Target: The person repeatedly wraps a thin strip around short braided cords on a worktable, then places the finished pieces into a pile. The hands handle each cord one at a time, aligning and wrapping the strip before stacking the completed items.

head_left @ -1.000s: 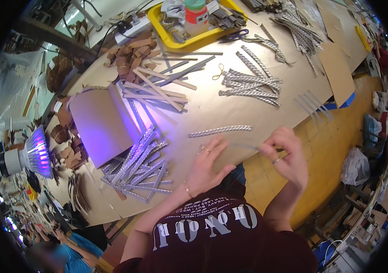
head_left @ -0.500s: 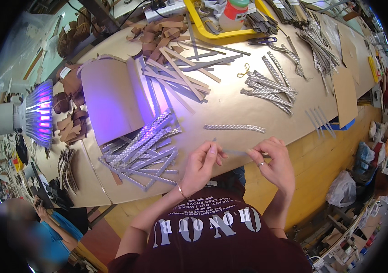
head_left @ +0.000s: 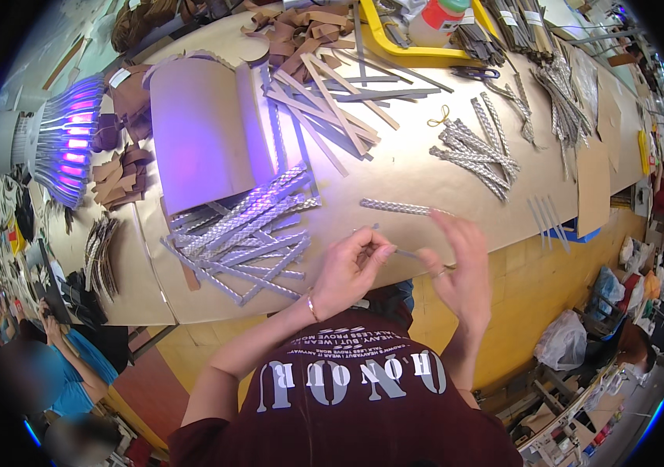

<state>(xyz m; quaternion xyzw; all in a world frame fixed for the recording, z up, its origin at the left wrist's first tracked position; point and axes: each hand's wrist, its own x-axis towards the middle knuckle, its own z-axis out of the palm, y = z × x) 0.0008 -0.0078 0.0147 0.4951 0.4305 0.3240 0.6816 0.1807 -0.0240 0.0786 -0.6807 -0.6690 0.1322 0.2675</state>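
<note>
While the thin grey strip (head_left: 406,253) is pinched by the left hand (head_left: 350,266), flatness should be ensured (right hand (head_left: 464,265) spread, contact unclear).

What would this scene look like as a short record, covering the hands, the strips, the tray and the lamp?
Left hand: pinching a thin grey strip
Right hand: open, beside that strip's other end; contact unclear
Single braided strip: flat on the table, right end partly behind the right fingertips
Braided pile: silvery, loose, left of the hands
Yellow tray: table's far side, holding a green-lidded jar
Lamp: far left, glowing pink-violet
</note>
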